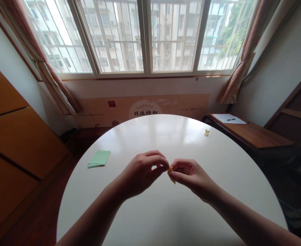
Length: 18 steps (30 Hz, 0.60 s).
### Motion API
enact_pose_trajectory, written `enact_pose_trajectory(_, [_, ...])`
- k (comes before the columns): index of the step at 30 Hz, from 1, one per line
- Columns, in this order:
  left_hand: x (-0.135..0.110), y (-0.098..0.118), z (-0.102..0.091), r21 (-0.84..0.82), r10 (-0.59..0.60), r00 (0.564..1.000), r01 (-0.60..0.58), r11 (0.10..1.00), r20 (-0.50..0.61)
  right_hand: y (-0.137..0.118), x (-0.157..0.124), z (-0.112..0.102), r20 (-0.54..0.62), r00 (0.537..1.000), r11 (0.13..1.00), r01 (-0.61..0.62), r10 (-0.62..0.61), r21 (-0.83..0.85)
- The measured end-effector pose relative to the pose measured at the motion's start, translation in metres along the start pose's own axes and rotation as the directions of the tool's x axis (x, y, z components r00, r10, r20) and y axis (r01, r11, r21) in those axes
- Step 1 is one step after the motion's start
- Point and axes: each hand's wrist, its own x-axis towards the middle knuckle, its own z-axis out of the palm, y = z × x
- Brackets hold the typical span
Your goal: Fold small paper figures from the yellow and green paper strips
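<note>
Over the middle of the white table, both hands meet at a small piece of folded yellow paper (173, 181). My right hand (188, 174) pinches it between thumb and fingers, and one pointed end sticks out below the thumb. From the other side, my left hand (150, 167) is closed in a pinch, its thumb and fingertips at the paper's left edge. Most of the paper is hidden by the fingers, so its full shape cannot be made out. Another small folded yellow paper figure (207, 132), with pointed tips, stands near the table's far right.
A short stack of green paper sheets (99, 159) lies on the round white table (145, 218) at the left. Right of the table, a wooden surface (263, 135) bears a white sheet (226, 118) and a black pen (231, 119). Wooden cabinets (17, 143) stand at the left.
</note>
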Motion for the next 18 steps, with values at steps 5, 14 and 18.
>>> enact_pose_trajectory(5, [-0.0012,0.0002,0.0002,0.011,0.008,1.0,-0.008,1.0,-0.005,0.0017,-0.0002,0.0005,-0.032,0.999,1.0,-0.01,0.01,-0.002])
enact_pose_trajectory(14, [-0.0027,0.0014,0.0001,0.075,0.079,0.995,-0.075,0.994,-0.06,0.0024,-0.0013,0.0032,-0.026,0.999,0.997,0.036,-0.034,0.063])
enact_pose_trajectory(18, [-0.0029,0.0009,0.0024,0.099,0.163,0.978,-0.151,0.983,-0.128,0.0034,-0.0015,0.0027,-0.04,0.998,0.994,0.053,-0.049,0.091])
